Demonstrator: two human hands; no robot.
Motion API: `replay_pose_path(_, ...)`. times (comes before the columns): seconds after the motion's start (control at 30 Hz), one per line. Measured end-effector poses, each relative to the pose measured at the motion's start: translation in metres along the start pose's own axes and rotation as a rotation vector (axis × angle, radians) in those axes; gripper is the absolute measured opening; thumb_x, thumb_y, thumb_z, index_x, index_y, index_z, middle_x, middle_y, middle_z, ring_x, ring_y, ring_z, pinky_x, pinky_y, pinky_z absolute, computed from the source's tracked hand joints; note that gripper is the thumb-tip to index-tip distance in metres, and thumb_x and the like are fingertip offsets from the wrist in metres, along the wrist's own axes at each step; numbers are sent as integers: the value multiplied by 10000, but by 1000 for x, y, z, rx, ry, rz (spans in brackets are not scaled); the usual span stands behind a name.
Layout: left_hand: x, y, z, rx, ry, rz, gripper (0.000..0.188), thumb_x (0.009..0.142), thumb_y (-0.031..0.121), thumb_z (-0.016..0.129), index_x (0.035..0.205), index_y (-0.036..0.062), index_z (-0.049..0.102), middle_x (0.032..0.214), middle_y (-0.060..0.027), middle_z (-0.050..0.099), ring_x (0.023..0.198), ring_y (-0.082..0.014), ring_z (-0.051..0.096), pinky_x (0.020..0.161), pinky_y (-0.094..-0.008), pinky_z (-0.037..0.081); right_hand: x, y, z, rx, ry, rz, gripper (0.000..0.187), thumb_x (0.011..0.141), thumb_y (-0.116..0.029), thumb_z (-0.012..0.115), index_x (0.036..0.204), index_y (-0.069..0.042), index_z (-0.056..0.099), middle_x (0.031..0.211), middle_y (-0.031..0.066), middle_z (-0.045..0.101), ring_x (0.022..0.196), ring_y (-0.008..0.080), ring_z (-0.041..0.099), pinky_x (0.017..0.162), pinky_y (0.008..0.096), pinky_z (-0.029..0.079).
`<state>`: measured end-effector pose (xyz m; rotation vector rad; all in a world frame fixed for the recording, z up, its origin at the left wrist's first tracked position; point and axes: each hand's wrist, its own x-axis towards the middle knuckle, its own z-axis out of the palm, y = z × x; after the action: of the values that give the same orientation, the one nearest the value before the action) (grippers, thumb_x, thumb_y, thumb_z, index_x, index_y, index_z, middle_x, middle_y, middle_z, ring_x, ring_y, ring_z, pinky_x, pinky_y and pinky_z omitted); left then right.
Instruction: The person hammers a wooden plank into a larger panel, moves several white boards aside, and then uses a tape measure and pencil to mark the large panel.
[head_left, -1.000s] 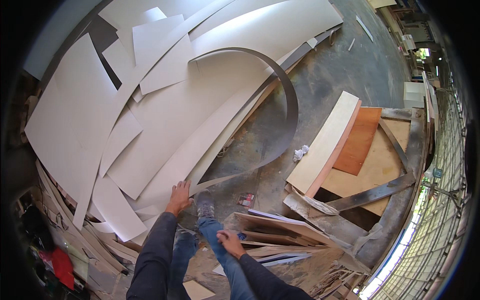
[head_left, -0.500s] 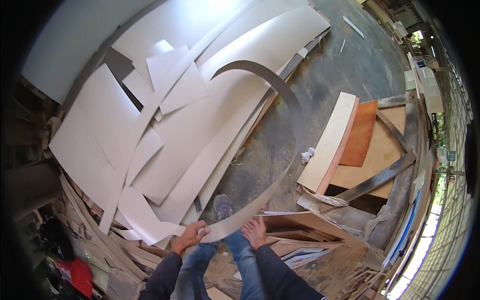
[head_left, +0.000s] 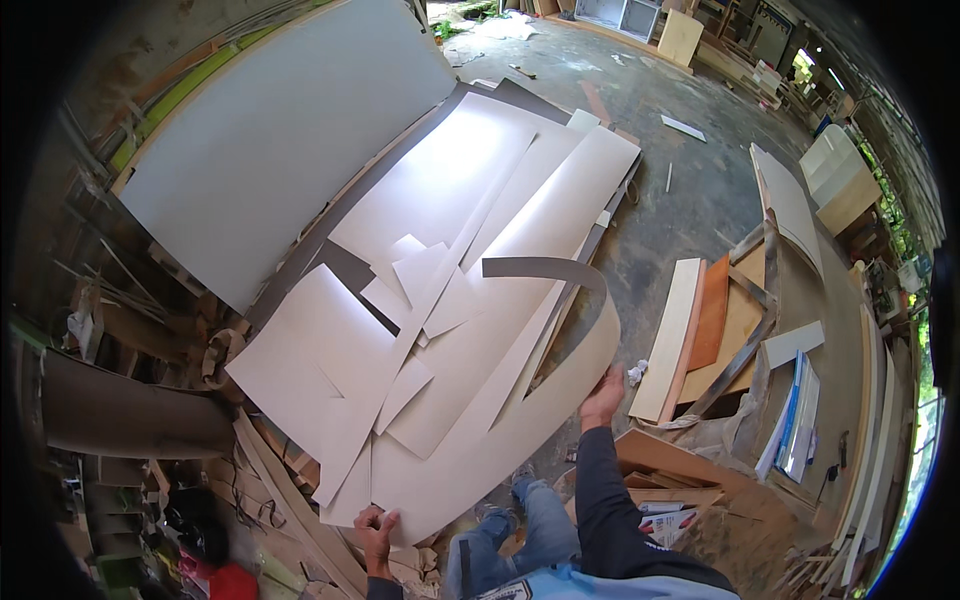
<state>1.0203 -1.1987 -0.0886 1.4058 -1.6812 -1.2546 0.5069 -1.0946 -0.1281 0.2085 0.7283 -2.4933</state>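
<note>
Off-white laminate bends in one long strip [head_left: 562,412] from seven o'clock round past four, its grey-backed far end curling to mid-view over a stack of laminate sheets [head_left: 310,365]. At seven, the left hand [head_left: 376,530] pinches the strip's near end, grip closed on it. At four, the right hand [head_left: 602,402] touches the outer edge — whether its grip is closed, I cannot tell. Just beyond it lies a crumpled white scrap [head_left: 637,373], beside a pale board [head_left: 666,335].
</note>
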Motion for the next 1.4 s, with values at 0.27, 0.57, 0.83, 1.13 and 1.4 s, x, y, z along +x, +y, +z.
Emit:
replay_pose_path(0.27,-45,9,-150,58,206,-126,566,698,445,812,591,75,397,608,52,321,600,-84,300,543,-280,247,27,-35,177,-257,-202,95,306,932,-159,547,1184,14,549,1085,120,650,991,240,641,888,352,509)
replay_pose_path(0.57,-59,148,-137,355,374,-132,613,747,488,772,581,60,366,558,35,312,544,-105,292,515,-306,221,93,6,260,-588,-358,152,226,816,-33,640,1009,23,536,901,77,613,815,170,630,750,298,530)
replay_pose_path(0.83,72,222,35,345,255,-107,517,700,445,819,742,-13,584,693,-45,527,692,-127,472,631,-289,403,332,-69,286,-943,-441,-77,270,835,-88,628,1075,15,561,909,64,614,800,165,613,720,288,517)
replay_pose_path(1.13,219,242,203,288,176,-91,383,771,299,786,732,-27,589,604,-18,516,587,-108,439,544,-289,393,520,-101,378,-900,-647,-242,297,851,-21,647,1140,-7,579,994,53,660,861,132,628,764,263,506)
replay_pose_path(1.4,281,174,256,433,64,-101,446,804,396,738,752,-22,591,583,-75,515,555,-148,427,531,-323,384,506,23,244,-1225,-82,208,1139,764,-556,724,1444,90,78,1439,300,281,1323,393,327,1002,422,431)
